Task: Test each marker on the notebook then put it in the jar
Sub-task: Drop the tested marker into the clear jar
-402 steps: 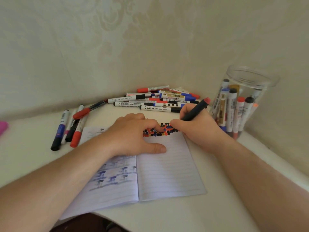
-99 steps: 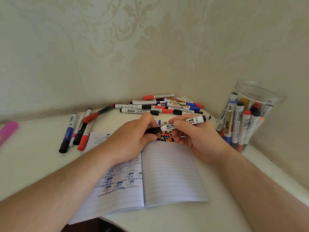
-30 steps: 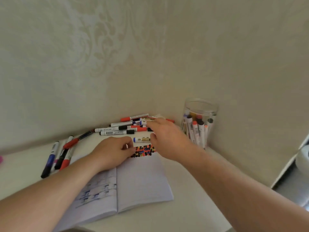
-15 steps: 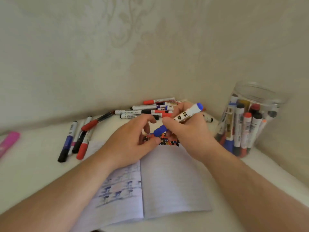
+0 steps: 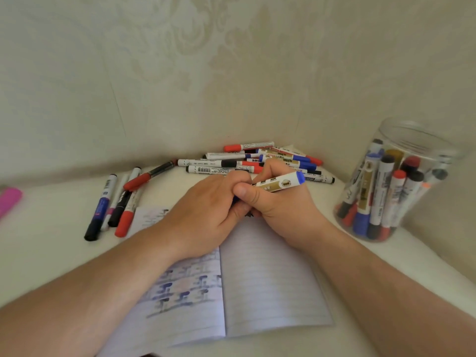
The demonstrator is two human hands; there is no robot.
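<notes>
While the right hand (image 5: 280, 202) holds the blue-ended marker (image 5: 279, 182) in a writing grip, thumb and fingers curled round the barrel, the marker slants down toward the upper edge of the notebook (image 5: 270, 287), its blue end raised and pointing toward the jar (image 5: 394, 181). The lower end is hidden between the two hands, so whether the cap is on or off and whether the tip touches the paper cannot be told. The left hand (image 5: 206, 210) sits directly beside the right hand over the notebook's spine, its fingers curled at the marker's lower end; it probably grips the cap or steadies the barrel, but the contact is not visible and its grip cannot be confirmed. This pairing suits a pull-apart action: one hand fixes the barrel, the other works the cap, directly above the page where the test mark belongs. The notebook lies open on the bench (image 5: 46, 253), with blue marks on its left page and lined paper on its right page. To the right of the notebook stands the clear jar, holding upright markers, within short reach for the drop-off. Behind the notebook, against the wall, lies a pile of markers (image 5: 252, 161), judged untested. To the left of the notebook lies a smaller group of markers (image 5: 113, 202); further left, a pink object (image 5: 9, 202) is cut off at the frame edge.
</notes>
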